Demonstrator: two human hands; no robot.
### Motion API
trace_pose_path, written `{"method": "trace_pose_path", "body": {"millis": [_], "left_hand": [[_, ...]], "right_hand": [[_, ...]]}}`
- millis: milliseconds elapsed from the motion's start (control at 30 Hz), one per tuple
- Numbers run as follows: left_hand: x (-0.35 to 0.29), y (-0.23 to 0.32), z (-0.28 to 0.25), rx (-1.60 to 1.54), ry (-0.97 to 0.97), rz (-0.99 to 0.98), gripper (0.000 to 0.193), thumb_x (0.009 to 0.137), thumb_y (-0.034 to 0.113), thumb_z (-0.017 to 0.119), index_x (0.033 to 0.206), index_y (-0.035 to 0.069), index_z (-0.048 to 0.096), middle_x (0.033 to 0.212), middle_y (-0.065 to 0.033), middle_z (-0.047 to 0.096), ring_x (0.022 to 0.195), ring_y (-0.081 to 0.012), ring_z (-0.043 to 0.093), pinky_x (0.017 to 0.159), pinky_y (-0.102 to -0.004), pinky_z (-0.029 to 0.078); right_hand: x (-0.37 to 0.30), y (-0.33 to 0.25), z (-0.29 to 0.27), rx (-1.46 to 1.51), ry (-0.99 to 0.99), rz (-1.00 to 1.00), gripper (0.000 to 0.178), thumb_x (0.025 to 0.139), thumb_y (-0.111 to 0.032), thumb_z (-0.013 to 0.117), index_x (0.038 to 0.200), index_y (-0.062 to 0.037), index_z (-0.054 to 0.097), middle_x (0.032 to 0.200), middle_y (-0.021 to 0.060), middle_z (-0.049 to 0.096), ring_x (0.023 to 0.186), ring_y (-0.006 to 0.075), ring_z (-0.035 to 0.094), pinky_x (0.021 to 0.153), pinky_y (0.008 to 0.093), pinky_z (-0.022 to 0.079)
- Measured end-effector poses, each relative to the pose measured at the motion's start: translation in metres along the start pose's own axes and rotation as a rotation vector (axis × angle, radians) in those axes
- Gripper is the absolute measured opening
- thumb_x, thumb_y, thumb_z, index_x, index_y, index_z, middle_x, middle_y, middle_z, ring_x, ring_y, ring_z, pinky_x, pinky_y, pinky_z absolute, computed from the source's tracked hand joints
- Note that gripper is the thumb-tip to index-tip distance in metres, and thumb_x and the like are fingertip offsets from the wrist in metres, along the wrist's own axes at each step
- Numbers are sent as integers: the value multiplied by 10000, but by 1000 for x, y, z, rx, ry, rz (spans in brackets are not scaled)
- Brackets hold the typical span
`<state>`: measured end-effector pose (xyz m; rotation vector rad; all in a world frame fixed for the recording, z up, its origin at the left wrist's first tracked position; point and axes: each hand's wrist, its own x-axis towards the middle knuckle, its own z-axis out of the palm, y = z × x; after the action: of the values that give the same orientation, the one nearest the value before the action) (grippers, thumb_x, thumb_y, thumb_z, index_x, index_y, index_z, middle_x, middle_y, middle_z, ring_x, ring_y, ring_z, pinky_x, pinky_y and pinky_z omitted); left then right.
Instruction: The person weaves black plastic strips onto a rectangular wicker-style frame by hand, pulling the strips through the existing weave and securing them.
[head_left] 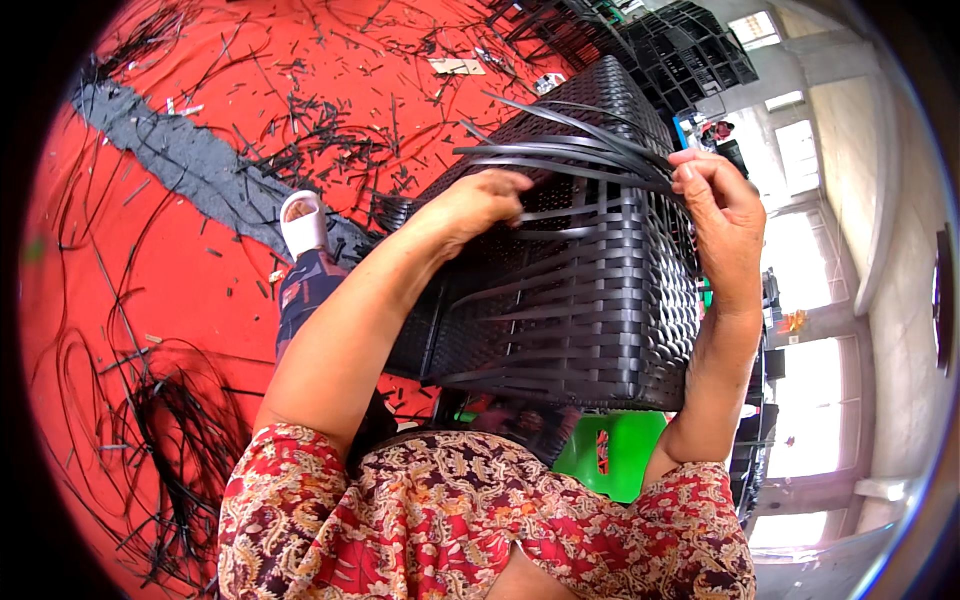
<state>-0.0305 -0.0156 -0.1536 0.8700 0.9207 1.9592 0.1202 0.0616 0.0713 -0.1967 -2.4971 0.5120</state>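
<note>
I see the black woven plastic-rattan box (590,290) on the lap; loose black flat strips (570,145) run left-right across its top. Right hand (715,205) pinches their right ends; left hand (480,200), fingers curled, presses its face.

Woven furniture piece (590,300) — black plastic wicker, ribbed, slight sheen; loose strips (570,150) smooth, glossy; floor (200,60) — red, matt.

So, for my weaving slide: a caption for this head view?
Left hand presses on a black woven box; right hand pinches its loose black strips.
</note>
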Motion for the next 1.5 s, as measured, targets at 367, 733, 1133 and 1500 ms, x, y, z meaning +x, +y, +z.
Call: {"method": "trace_pose_path", "body": {"millis": [367, 733, 1133, 1500], "left_hand": [[-42, -36, -46, 376, 17, -526, 293, 842, 234, 600, 1072, 60, 649, 1031, -41, 653, 962, -155, 591, 806, -305, 440], [-97, -74, -7, -52, 258, -406, 66, 833, 136, 598, 830, 70, 599, 733, -32, 599, 724, -171, 652, 574, -296, 470], [-98, -55, -10, 28, 425, -324, 98, 723, 9, 611, 660, 66, 564, 550, -39, 517, 483, -192, 577, 412, -348, 483], [-102, -68, -31, -68, 240, -307, 22, 765, 74, 609, 759, 78, 588, 639, -54, 574, 610, -201, 646, 507, -375, 503]], "right_hand": [[-35, 1, -40, -146, -135, 54, 119, 844, -105, 631, 879, 6, 605, 875, 86, 615, 811, 171, 585, 738, 287, 464], [-87, 63, -11, -206, -254, -77, 383, 998, -206, 347, 1311, -4, 436, 1354, 136, 446, 1271, 277, 395, 1075, 350, 264], [-88, 114, 2, -203, -181, -202, 346, 980, -208, 413, 1219, 23, 510, 1207, 178, 560, 1123, 318, 517, 979, 358, 366], [-33, 7, 19, -460, -437, -251, 379, 942, -286, 473, 1116, 29, 592, 1079, 229, 612, 1000, 370, 571, 883, 393, 435]]}}
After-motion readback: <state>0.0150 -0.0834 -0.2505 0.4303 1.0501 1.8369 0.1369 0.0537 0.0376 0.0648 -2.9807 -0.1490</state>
